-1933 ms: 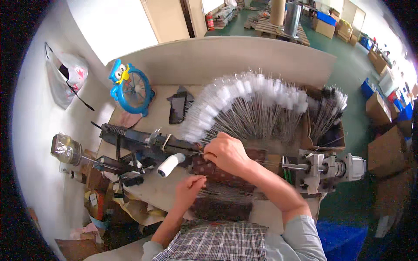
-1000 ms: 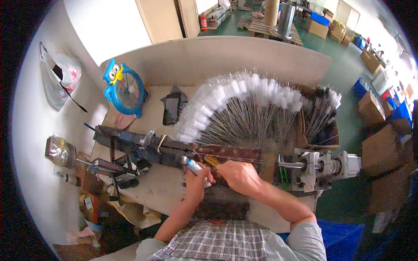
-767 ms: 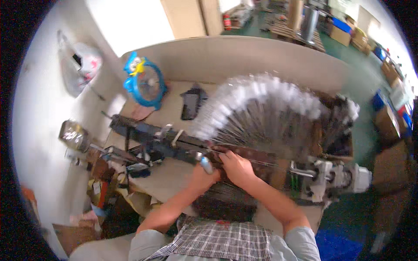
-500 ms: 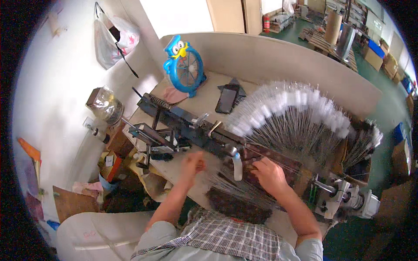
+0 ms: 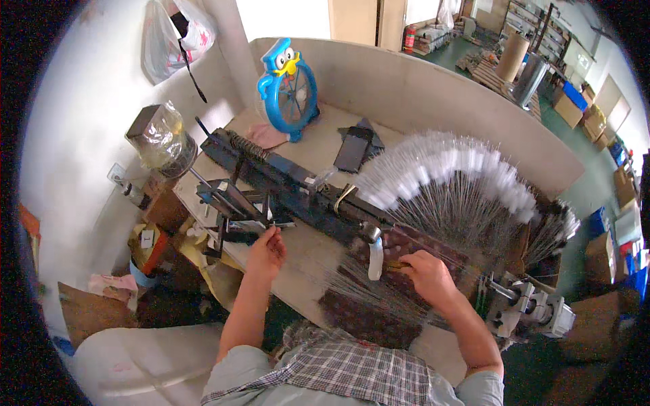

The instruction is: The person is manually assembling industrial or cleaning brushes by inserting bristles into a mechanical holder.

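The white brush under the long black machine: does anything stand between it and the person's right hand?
Nothing visible does. The right hand lies just right of the white brush, with only thin wires spread beneath them.

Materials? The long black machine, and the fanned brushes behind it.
Long black machine: looks like painted or blackened metal, with matte dark bars and a bare coil spring. Fanned brushes: thin grey wire stems, probably steel, with white fuzzy tips, likely synthetic bristle.

Crumpled white plastic bag (image 5: 177,35) hung on the wall top left, brown cardboard boxes (image 5: 597,120) stacked far right, blue crate (image 5: 574,95) beside them
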`<state>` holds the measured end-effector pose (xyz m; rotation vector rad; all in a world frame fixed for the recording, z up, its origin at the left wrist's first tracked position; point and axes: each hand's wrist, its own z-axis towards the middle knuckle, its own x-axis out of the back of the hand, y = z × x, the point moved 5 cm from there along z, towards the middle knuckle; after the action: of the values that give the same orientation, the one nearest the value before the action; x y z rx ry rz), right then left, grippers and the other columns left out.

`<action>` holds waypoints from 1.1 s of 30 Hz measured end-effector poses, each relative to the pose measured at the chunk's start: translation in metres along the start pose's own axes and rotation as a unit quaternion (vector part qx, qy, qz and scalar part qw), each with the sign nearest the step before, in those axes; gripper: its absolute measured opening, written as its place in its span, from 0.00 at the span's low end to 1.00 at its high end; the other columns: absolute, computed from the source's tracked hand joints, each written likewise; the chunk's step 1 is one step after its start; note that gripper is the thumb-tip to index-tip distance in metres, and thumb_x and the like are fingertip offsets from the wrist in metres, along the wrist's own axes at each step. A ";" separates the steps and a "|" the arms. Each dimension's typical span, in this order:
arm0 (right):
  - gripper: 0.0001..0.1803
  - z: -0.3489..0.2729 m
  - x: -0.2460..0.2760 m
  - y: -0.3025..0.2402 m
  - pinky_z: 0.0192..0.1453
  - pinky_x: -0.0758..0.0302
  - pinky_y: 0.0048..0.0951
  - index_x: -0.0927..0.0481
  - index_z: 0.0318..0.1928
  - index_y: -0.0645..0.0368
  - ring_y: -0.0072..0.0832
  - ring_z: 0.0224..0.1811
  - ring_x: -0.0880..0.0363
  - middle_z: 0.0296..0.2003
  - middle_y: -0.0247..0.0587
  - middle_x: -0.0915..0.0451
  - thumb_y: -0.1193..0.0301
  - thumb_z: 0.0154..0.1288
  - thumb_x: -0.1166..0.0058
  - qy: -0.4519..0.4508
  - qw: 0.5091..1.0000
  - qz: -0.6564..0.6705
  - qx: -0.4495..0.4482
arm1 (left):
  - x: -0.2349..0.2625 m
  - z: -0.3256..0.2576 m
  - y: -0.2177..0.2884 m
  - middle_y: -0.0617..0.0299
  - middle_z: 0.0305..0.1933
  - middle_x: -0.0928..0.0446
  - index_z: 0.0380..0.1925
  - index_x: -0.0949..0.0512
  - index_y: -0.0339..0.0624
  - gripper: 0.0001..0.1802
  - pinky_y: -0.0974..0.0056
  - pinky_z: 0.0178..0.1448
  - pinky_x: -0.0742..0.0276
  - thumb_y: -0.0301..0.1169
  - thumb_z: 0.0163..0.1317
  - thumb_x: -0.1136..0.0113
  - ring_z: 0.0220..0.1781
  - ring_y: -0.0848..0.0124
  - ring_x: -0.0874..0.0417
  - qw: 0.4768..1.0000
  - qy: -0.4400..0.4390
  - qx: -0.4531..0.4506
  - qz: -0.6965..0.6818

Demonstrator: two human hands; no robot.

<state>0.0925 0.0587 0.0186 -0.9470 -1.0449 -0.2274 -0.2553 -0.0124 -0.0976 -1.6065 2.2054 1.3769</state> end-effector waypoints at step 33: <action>0.09 -0.024 0.091 0.008 0.36 0.26 0.31 0.19 0.33 0.59 0.36 0.30 0.25 0.25 0.38 0.22 0.73 0.48 0.38 0.198 0.980 -0.004 0.027 | -0.194 -0.112 -0.143 0.68 0.26 0.26 0.36 0.23 0.39 0.08 0.76 0.28 0.34 0.32 0.63 0.45 0.23 0.82 0.31 0.951 -0.235 -0.069 0.190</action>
<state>0.1591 0.0688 0.0841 -0.8062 -0.6851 -0.3756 -0.0094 0.0432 -0.0144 -0.7729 2.2163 1.8119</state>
